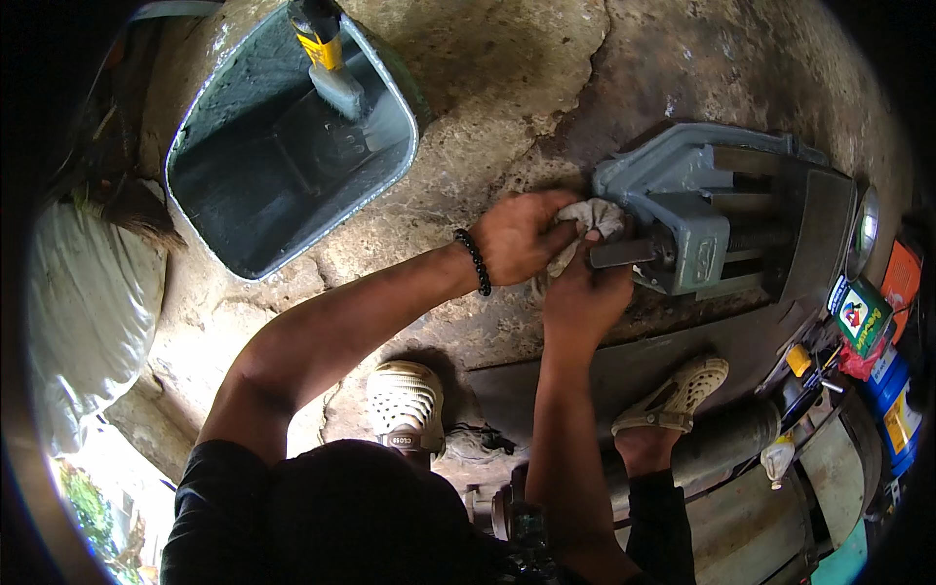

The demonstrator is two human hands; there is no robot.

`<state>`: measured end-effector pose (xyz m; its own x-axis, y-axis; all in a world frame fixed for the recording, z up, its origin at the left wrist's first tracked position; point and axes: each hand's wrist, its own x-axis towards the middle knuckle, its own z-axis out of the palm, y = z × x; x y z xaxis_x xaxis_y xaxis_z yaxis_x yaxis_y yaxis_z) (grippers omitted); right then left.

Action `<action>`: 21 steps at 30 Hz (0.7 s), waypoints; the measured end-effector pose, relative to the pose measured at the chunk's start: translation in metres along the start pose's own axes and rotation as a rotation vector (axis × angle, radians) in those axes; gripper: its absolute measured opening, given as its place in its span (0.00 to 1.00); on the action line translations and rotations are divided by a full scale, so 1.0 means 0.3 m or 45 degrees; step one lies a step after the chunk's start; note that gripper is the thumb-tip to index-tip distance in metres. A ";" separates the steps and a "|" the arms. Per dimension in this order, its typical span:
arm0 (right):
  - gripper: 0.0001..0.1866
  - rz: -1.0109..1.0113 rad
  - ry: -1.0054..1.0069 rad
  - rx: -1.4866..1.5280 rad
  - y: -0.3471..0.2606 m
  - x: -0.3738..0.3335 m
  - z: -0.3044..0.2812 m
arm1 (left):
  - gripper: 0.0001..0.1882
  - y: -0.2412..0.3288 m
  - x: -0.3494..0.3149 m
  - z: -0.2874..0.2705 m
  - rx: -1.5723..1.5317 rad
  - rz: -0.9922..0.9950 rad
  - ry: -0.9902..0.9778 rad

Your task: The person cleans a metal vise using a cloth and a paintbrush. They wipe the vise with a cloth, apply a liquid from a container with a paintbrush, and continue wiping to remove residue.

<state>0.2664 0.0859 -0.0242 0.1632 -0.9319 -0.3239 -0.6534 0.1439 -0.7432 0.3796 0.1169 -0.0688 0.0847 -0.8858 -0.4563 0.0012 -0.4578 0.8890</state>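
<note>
A whitish rag is bunched up at the near-left end of a grey metal vise that lies on the ground. My left hand, with a black beaded bracelet at the wrist, has its fingers closed on the rag. Just below and to the right, my right hand grips the rag's lower part with curled fingers. Beside its thumb, the flat dark bar end of the vise's screw sticks out. Part of the rag and several fingertips are hidden between the two hands.
At the upper left stands a cut-open plastic container coated grey inside, with a paintbrush leaning in it. A dark metal plate lies in front of the vise. Cans and tools crowd the right. A whitish sack rests at left.
</note>
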 end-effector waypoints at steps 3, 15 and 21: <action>0.24 0.087 -0.068 0.160 -0.009 0.000 -0.010 | 0.15 0.010 -0.007 -0.001 0.019 0.043 0.040; 0.16 -0.144 0.126 -0.064 0.005 -0.066 0.015 | 0.16 0.009 -0.026 0.003 -0.049 0.067 0.085; 0.16 -0.239 0.103 -0.090 0.048 -0.032 0.017 | 0.15 0.006 -0.014 0.019 -0.077 0.060 0.091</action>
<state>0.2591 0.0985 -0.0349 0.2291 -0.9642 -0.1333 -0.6676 -0.0560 -0.7424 0.3736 0.1193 -0.0657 0.1569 -0.8975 -0.4122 0.0553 -0.4087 0.9110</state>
